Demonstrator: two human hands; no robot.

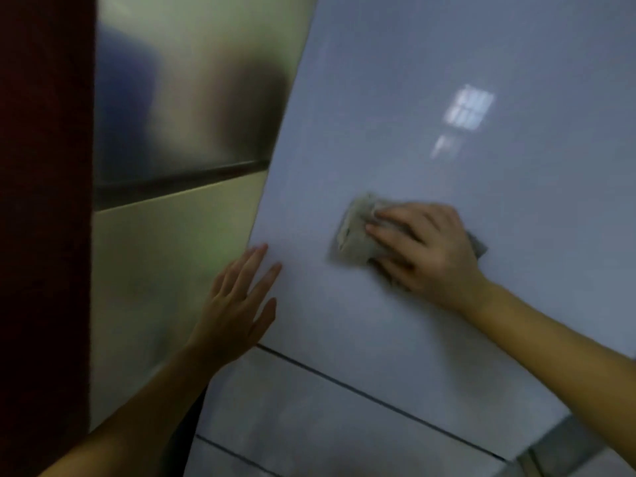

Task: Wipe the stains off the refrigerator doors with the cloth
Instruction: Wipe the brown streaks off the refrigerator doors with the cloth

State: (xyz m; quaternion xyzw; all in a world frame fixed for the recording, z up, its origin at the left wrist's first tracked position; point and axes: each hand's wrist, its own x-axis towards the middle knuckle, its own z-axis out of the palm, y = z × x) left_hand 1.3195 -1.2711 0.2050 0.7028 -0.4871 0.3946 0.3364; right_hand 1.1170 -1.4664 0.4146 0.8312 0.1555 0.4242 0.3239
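Centre right: your right hand, fingers spread flat, presses the cloth against the refrigerator door. Your left hand, fingers straight, rests at the door's left edge.

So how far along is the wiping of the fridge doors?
Done: unclear; the blurred upper door shows no plain stains. In hand: the right hand presses the cloth on that door, the left hand flat at its edge. Left: the lower door panels, which no hand is on.
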